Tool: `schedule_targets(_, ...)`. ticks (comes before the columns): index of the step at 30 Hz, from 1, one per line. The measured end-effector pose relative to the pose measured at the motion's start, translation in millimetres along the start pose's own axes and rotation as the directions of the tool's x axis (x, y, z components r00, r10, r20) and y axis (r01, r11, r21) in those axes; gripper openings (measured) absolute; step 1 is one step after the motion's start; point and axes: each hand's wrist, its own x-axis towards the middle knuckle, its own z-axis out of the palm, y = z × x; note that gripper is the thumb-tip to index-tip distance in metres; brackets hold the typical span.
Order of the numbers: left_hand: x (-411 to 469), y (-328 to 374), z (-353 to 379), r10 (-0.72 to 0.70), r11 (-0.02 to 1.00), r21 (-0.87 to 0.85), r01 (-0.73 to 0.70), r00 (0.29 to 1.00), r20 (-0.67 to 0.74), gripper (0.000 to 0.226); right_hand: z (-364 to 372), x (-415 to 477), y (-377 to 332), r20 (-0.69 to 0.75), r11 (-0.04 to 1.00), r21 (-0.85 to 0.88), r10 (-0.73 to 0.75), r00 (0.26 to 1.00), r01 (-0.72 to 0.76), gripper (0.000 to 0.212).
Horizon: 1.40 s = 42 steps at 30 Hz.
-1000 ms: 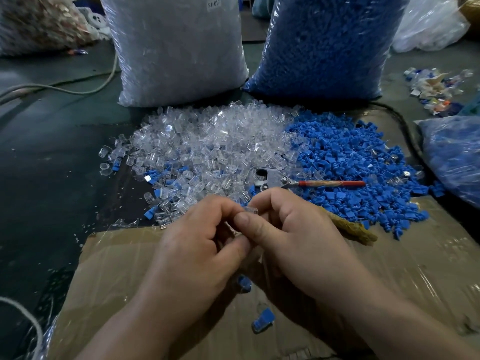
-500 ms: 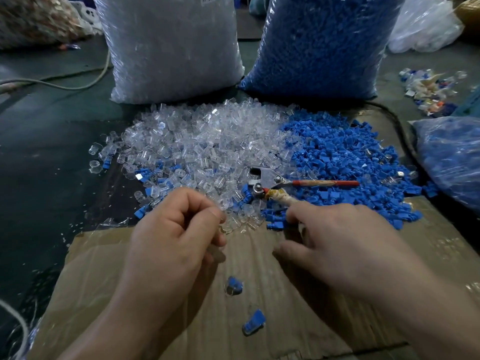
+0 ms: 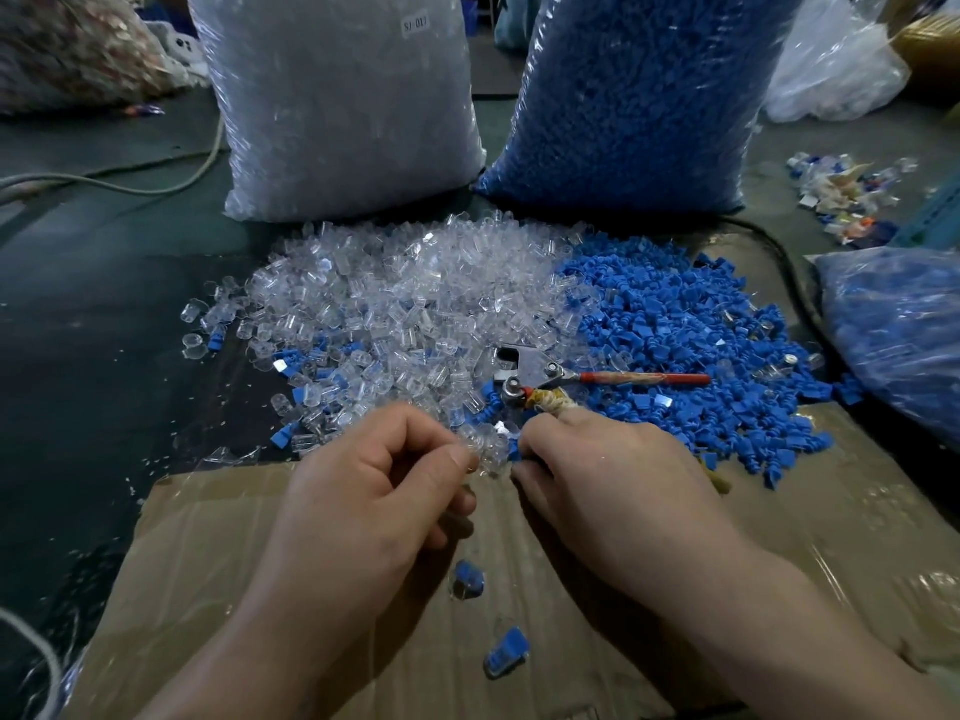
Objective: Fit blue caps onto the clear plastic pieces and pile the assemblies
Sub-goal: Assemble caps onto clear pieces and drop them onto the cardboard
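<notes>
A heap of clear plastic pieces (image 3: 389, 304) lies beside a heap of blue caps (image 3: 675, 330) on the floor ahead. My left hand (image 3: 374, 491) is curled at the near edge of the clear heap, thumb and forefinger pinching a clear piece (image 3: 480, 449). My right hand (image 3: 597, 475) reaches in from the right. Its forefinger and thumb close around a blue cap (image 3: 514, 452) at the same edge, and the other fingertips are hidden. Two capped assemblies (image 3: 467, 579) (image 3: 506, 652) lie on the cardboard between my wrists.
A flattened cardboard sheet (image 3: 234, 563) lies under my arms. A metal tool with a red handle (image 3: 597, 377) rests on the heaps just past my right hand. A full bag of clear pieces (image 3: 337, 96) and one of blue caps (image 3: 634, 96) stand behind. Another bag (image 3: 904, 335) sits at the right.
A second ago both hands pressed a piece together above the cardboard. They have since parted, a second assembly lies on the cardboard, and both hands have moved forward to the heaps' near edge.
</notes>
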Motion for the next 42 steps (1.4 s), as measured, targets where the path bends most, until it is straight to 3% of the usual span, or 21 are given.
schedule_targets(4,0.5,-3.8,-0.6,-0.007,1.0,-0.006,0.007,1.0,-0.011,0.014,-3.6,-4.2,2.9,0.026,0.996,0.085,-0.006,1.0,0.003,0.015)
schedule_targets(9,4.5,-11.2,-1.7,-0.068,0.993,-0.097,0.069,0.998,0.013,0.011,-8.8,-4.3,3.0,-0.038,0.929,0.366,0.073,0.997,-0.054,0.014)
schedule_targets(12,4.8,-10.5,-1.9,-0.124,0.961,-0.246,0.125,0.992,0.021,0.019,-10.6,-3.5,-1.6,-0.067,0.769,0.635,0.154,0.986,-0.077,0.014)
schedule_targets(14,5.0,-8.6,-1.2,-0.111,0.96,-0.258,0.111,0.994,0.014,0.017,-9.8,-4.4,-5.1,-0.06,0.686,0.725,0.15,0.987,-0.06,0.01)
schedule_targets(16,5.9,-6.6,-0.3,-0.094,0.969,-0.229,0.097,0.995,0.025,0.008,-7.5,-5.4,-8.4,-0.082,0.691,0.722,0.101,0.992,-0.011,0.009)
schedule_targets(19,6.1,-7.8,0.9,-0.104,0.973,-0.205,0.105,0.994,0.016,0.022,-4.1,-4.7,-10.0,-0.153,0.744,0.666,0.06,0.986,0.058,0.008)
schedule_targets(26,3.9,-3.1,2.3,-0.051,0.994,-0.101,0.051,0.999,0.001,0.02,-1.4,-4.8,-15.2,-0.354,0.772,0.597,0.01,0.935,0.217,0.015)
schedule_targets(36,4.6,-0.1,2.9,-0.107,0.971,-0.214,0.103,0.994,-0.009,0.02,0.7,-5.5,-12.7,-0.504,0.757,0.531,-0.08,0.86,0.382,0.011)
schedule_targets(42,5.0,-0.8,2.9,-0.148,0.926,-0.34,0.165,0.986,0.074,0.008,-0.5,-3.2,-12.9,-0.517,0.837,0.377,-0.165,0.84,0.397,0.017)
